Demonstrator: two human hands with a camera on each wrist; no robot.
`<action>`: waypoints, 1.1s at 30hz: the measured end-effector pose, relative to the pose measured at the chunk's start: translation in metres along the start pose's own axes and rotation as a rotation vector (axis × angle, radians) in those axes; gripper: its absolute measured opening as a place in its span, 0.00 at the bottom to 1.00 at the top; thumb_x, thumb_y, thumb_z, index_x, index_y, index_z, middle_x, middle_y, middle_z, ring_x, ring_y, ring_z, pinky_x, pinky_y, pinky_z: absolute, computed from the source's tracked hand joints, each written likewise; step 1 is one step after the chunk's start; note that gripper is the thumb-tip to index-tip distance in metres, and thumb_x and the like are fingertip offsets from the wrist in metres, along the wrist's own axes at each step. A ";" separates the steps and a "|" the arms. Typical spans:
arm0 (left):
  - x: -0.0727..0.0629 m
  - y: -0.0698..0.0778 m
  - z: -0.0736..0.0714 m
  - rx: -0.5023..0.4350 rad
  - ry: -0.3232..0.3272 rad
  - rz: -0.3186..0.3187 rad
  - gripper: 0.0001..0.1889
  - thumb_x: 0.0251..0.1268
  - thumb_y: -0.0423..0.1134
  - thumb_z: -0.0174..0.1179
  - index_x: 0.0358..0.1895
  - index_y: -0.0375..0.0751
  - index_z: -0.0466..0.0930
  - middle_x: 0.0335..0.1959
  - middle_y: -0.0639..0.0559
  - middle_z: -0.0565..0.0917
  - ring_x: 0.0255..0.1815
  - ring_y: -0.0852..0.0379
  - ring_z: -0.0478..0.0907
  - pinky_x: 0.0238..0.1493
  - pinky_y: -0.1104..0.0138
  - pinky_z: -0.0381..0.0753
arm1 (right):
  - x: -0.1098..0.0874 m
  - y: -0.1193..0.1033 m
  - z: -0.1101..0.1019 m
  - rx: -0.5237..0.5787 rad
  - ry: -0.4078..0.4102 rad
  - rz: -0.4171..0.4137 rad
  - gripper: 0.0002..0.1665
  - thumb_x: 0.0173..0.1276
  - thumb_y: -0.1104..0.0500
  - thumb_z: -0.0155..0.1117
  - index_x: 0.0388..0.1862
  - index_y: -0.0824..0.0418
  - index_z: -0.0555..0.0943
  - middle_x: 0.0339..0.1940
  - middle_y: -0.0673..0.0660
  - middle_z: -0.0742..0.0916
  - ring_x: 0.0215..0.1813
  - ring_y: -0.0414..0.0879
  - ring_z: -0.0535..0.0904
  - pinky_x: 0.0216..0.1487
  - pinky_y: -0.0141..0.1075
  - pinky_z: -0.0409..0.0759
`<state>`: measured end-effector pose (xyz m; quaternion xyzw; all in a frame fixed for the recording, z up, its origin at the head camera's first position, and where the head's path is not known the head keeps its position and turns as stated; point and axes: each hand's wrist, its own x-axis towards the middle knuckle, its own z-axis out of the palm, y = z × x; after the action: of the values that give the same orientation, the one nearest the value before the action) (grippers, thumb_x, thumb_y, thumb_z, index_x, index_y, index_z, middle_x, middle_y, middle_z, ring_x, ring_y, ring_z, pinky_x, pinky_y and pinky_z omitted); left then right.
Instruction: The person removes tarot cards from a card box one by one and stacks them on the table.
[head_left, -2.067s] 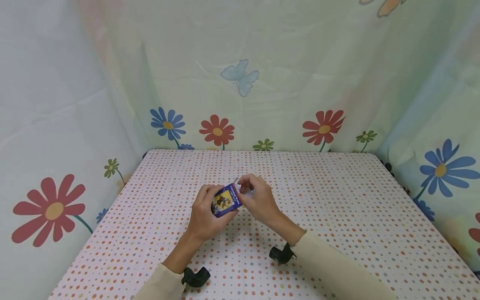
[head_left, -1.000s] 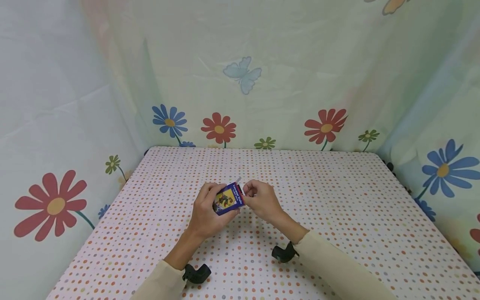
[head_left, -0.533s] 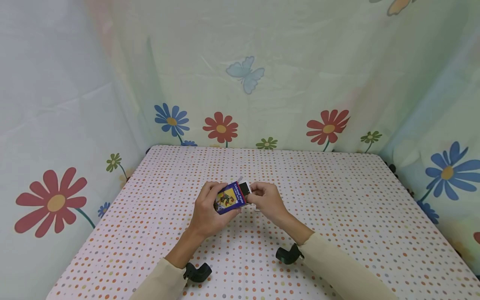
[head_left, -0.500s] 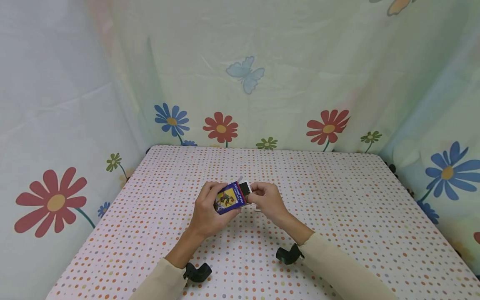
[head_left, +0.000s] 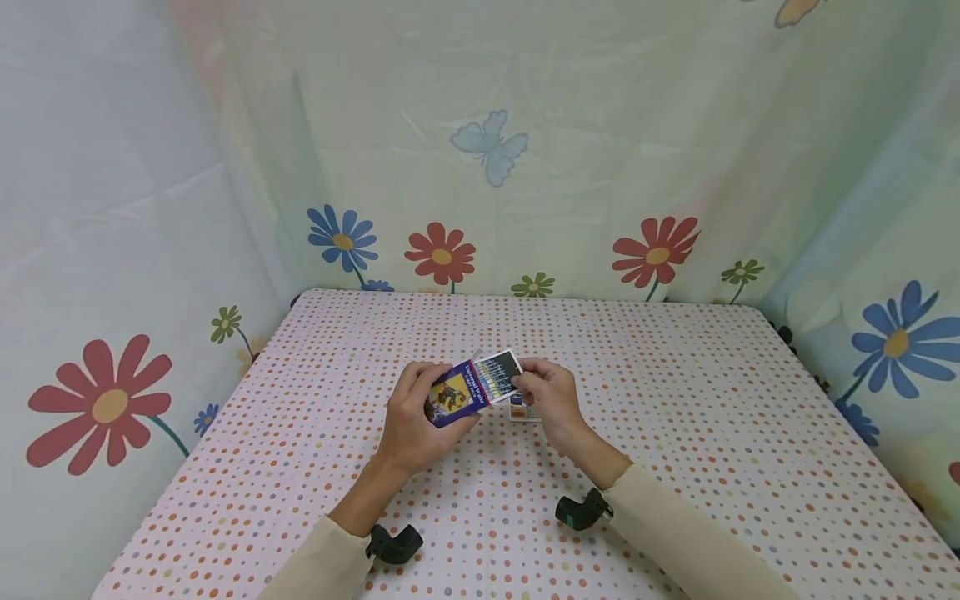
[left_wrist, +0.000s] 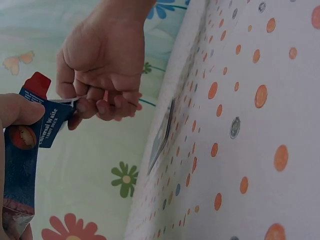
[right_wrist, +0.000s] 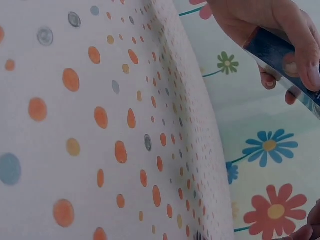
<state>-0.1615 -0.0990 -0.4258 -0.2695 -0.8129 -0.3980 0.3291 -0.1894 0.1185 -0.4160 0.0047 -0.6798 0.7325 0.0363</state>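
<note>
My left hand (head_left: 411, 425) grips a blue tarot card box (head_left: 453, 398), with fingers over its far edge and the thumb along the near edge. The box is tilted above the table, its opening to the right; its red flap (left_wrist: 38, 85) stands up in the left wrist view. A tarot card (head_left: 498, 374) with a black end and white border sticks well out of the opening. At that card's outer end my right hand (head_left: 557, 404) pinches it between thumb and fingers. Below the right hand a second card (head_left: 522, 412) lies on the table, partly hidden by the hand.
A dotted cloth covers the table (head_left: 360, 350). Flower-printed curtains (head_left: 570, 167) hang behind it and along both sides. Black wrist mounts (head_left: 396, 546) sit on both forearms, close above the cloth.
My right hand has moved to the right, drawing the card out of the box. The lying card, hidden behind the hands at first, now shows more. The left hand keeps its hold.
</note>
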 end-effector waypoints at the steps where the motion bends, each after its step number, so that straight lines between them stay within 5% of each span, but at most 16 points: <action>1: 0.000 0.000 0.000 -0.003 0.000 -0.003 0.37 0.42 0.45 0.82 0.59 0.38 0.79 0.53 0.45 0.75 0.49 0.53 0.76 0.42 0.63 0.83 | 0.000 0.000 0.000 0.005 0.013 0.005 0.17 0.64 0.73 0.57 0.51 0.76 0.81 0.33 0.52 0.84 0.32 0.42 0.73 0.33 0.31 0.73; 17: 0.000 0.003 -0.002 -0.008 -0.006 -0.018 0.36 0.43 0.45 0.82 0.59 0.38 0.79 0.54 0.45 0.76 0.50 0.53 0.76 0.42 0.63 0.84 | 0.001 0.002 -0.002 0.058 0.096 0.024 0.20 0.74 0.70 0.54 0.62 0.68 0.78 0.28 0.52 0.75 0.27 0.42 0.69 0.28 0.31 0.69; 33: 0.001 0.001 -0.002 -0.032 0.007 -0.017 0.36 0.45 0.45 0.81 0.60 0.39 0.78 0.54 0.45 0.75 0.48 0.53 0.75 0.40 0.64 0.84 | 0.016 0.006 -0.015 -0.062 0.118 0.015 0.22 0.82 0.64 0.45 0.70 0.63 0.73 0.37 0.56 0.74 0.32 0.47 0.69 0.29 0.28 0.69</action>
<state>-0.1607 -0.0999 -0.4239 -0.2666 -0.8073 -0.4147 0.3243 -0.2049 0.1342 -0.4218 -0.0448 -0.6987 0.7105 0.0709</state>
